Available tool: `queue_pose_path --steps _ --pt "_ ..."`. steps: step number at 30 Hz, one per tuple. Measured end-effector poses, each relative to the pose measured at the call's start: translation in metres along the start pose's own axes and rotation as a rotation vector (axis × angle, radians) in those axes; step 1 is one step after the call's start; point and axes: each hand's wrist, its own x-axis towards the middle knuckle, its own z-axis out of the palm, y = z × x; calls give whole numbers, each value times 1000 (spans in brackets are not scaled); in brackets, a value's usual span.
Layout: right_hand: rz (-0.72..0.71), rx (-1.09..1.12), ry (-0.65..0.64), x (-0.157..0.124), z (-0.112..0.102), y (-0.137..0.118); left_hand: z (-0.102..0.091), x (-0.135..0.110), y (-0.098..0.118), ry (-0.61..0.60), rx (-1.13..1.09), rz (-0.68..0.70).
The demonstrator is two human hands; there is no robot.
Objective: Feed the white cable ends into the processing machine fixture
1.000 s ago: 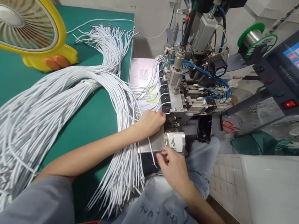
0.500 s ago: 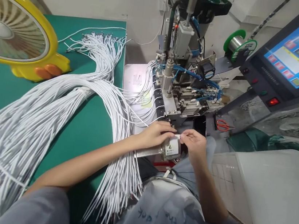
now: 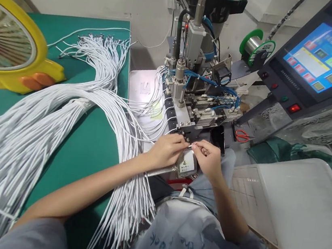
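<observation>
My left hand (image 3: 167, 151) and my right hand (image 3: 207, 158) meet at the front of a small bench machine (image 3: 187, 103). Between their fingertips runs a thin white cable end (image 3: 191, 146), pinched from both sides. Just below the fingers sits a clear box with a white label (image 3: 187, 163). Several white cables (image 3: 159, 129) curve from the bundle into a row of dark slots on the machine's left side. Under my left forearm hangs a thick bundle of white cables (image 3: 131, 201), its loose ends pointing down.
A green table (image 3: 96, 140) on the left carries more cable bundles and a yellow fan (image 3: 39, 63). To the right are a touchscreen (image 3: 324, 57), a solder wire spool (image 3: 253, 46), red-handled scissors (image 3: 242, 136), a dark phone (image 3: 218, 137) and a white plastic bin (image 3: 302, 203).
The camera view has shifted a little, so the scene sits further left. My hands have drawn closer together, and the right fingers have rolled inward over the cable end.
</observation>
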Motion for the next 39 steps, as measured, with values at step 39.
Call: queue_pose_path --steps 39 --pt "-68 -23 -71 15 -5 -1 2 3 -11 51 58 90"
